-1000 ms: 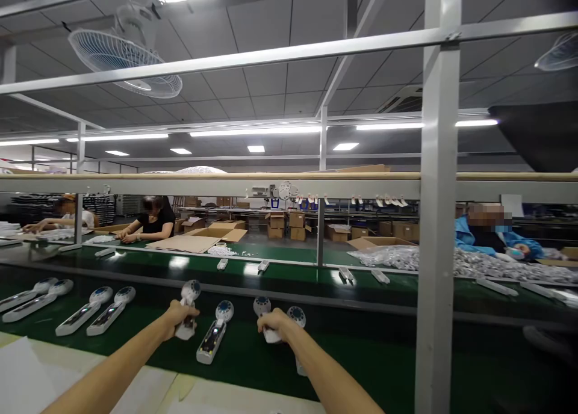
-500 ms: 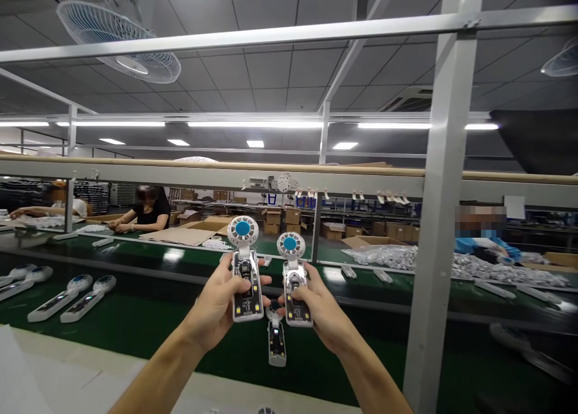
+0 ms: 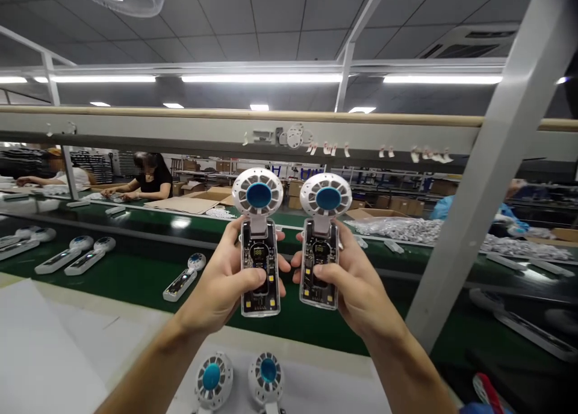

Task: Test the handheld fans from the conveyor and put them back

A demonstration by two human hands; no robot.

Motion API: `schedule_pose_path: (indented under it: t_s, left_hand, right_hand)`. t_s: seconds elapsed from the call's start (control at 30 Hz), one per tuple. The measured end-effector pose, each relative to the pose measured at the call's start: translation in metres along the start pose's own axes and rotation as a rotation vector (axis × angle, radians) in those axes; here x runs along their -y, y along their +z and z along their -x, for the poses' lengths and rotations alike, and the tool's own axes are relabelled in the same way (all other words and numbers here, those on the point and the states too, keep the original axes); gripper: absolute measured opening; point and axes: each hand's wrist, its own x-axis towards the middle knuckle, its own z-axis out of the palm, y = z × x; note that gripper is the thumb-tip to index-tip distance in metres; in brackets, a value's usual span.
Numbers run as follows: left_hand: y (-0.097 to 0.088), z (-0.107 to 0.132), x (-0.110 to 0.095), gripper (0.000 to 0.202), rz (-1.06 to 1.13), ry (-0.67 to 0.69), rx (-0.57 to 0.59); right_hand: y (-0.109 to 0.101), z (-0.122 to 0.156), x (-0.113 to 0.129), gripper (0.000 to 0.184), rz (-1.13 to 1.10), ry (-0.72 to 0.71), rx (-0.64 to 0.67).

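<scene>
Head, left hand (image 3: 224, 286), right hand (image 3: 359, 289) holding fans (image 3: 259, 253), post (image 3: 490, 179) seemingly hiding co-worker (image 3: 443, 207)

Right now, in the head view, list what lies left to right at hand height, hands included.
Paired belt fans → lone belt fan → left hand → left fan → right fan → right hand → slanted post.

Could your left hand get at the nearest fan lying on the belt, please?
Probably not yet: nothing blocks the way to the belt fan, but the left hand is full, gripping an upright fan.
</scene>
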Motion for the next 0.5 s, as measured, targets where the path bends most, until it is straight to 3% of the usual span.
schedule_pose_path:
  t_s: [0.5]
  left_hand:
    - [-0.009,-0.0024,-0.0006,0.071,-0.007,0.008,0.053]
  right_hand:
    - [0.0042,-0.0005,-0.0032,0.077,0.048,-0.009,0.03]
